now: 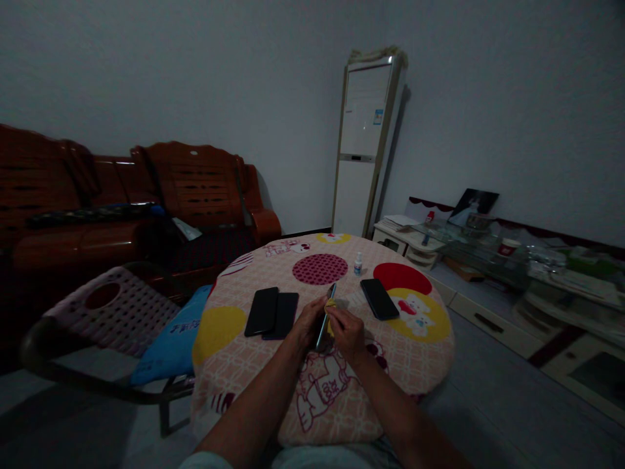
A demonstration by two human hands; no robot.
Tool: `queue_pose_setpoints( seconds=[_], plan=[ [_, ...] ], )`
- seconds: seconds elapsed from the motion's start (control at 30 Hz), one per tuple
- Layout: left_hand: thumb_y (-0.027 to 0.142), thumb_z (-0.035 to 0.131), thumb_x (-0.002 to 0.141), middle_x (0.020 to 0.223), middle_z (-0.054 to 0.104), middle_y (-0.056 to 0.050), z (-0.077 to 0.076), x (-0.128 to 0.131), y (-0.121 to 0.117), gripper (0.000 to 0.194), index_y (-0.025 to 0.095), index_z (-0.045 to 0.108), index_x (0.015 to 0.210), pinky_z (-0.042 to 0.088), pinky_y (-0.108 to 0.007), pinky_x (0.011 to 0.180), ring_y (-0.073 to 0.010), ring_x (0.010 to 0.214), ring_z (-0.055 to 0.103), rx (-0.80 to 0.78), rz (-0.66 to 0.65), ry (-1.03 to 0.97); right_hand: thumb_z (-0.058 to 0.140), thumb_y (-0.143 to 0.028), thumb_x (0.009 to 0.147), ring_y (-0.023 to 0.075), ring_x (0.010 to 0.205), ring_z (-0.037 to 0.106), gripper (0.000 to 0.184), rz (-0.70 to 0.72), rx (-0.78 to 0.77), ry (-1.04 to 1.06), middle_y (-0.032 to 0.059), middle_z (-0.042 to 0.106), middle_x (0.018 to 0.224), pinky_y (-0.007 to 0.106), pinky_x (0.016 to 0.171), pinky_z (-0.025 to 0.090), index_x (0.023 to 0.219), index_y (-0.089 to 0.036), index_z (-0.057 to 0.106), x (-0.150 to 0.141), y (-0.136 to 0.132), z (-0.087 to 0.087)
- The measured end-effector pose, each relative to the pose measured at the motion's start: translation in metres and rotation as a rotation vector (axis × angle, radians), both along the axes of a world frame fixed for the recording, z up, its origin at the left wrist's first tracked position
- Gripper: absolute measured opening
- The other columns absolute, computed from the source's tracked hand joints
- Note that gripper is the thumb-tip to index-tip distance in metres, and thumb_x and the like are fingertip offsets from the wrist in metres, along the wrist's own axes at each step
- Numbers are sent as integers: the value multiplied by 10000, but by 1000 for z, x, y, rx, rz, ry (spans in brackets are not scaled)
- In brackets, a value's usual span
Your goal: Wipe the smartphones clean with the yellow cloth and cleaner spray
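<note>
Four phones (379, 299) — one yellow cloth (331, 303)

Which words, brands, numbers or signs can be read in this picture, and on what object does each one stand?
None can be quoted with certainty; these are too small or blurred:
Bright blue cushion-like item: white characters, blurred.
Small white plastic bottle: label marks, too small.
Tall white floor-standing air conditioner: a small mark and a blue-and-white sticker, both too small.
Pink patterned tablecloth: maroon letter-like print, unclear.
</note>
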State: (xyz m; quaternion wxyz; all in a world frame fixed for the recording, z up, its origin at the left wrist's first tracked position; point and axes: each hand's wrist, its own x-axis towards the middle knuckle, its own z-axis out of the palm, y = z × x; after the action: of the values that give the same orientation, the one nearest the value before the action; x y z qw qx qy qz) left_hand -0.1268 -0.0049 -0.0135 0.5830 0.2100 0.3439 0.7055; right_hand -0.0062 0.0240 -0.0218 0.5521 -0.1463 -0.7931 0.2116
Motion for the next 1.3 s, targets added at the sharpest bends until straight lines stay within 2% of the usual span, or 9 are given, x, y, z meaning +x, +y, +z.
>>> queue_pose_setpoints(
  seconds=[0.13, 0.43, 0.63, 0.87, 1.07, 1.17, 1.3],
  plan=[
    [236, 794, 639, 694, 663, -21, -2, 0, 2, 248, 123, 666, 819, 463, -221, 591, -129, 593, 612, -6, 9, 14, 485, -161, 891, 192, 855, 702, 276, -54, -22, 19, 89, 735, 945, 307, 778, 573, 1046, -197, 710, -2, 4, 1],
    [287, 746, 704, 656, 648, -24, 2, -2, -1, 277, 122, 667, 911, 477, -247, 549, -142, 540, 602, -79, 7, -24, 498, -173, 891, 183, 837, 707, 270, 21, 9, -18, 75, 741, 927, 292, 761, 576, 1054, -203, 712, 1, -1, -2],
    [249, 796, 656, 721, 682, -46, -2, 1, 1, 262, 114, 668, 839, 488, -231, 603, -151, 625, 639, -3, 17, 26, 485, -171, 892, 195, 850, 704, 286, -83, 8, 15, 90, 737, 948, 323, 778, 580, 1061, -204, 713, 1, 8, 0],
    [295, 797, 659, 663, 665, -35, -5, -1, 2, 298, 118, 663, 857, 490, -249, 599, -148, 566, 620, -20, -2, 8, 482, -180, 894, 184, 786, 702, 290, -32, 35, -26, 76, 738, 886, 311, 745, 583, 1067, -218, 712, 4, 1, -4],
    [242, 809, 643, 777, 705, -74, -12, -4, 8, 339, 110, 678, 927, 502, -256, 640, -164, 647, 653, -5, 33, 75, 466, -163, 888, 194, 803, 704, 292, -133, 19, 2, 89, 739, 871, 311, 750, 576, 1019, -196, 726, 2, 10, -1],
    [224, 809, 639, 808, 712, -82, -12, -5, 8, 357, 110, 677, 951, 511, -261, 665, -170, 676, 662, -2, 34, 69, 475, -164, 882, 198, 820, 705, 290, -110, 18, -6, 95, 739, 895, 317, 764, 575, 1029, -193, 723, 4, 9, -2],
    [226, 801, 650, 741, 700, -60, -9, -5, 5, 312, 118, 678, 915, 508, -257, 632, -161, 621, 648, -3, 1, 36, 477, -155, 879, 187, 804, 704, 295, -50, 21, -43, 79, 739, 894, 307, 759, 572, 1044, -203, 716, 7, 3, -3]
  ],
)
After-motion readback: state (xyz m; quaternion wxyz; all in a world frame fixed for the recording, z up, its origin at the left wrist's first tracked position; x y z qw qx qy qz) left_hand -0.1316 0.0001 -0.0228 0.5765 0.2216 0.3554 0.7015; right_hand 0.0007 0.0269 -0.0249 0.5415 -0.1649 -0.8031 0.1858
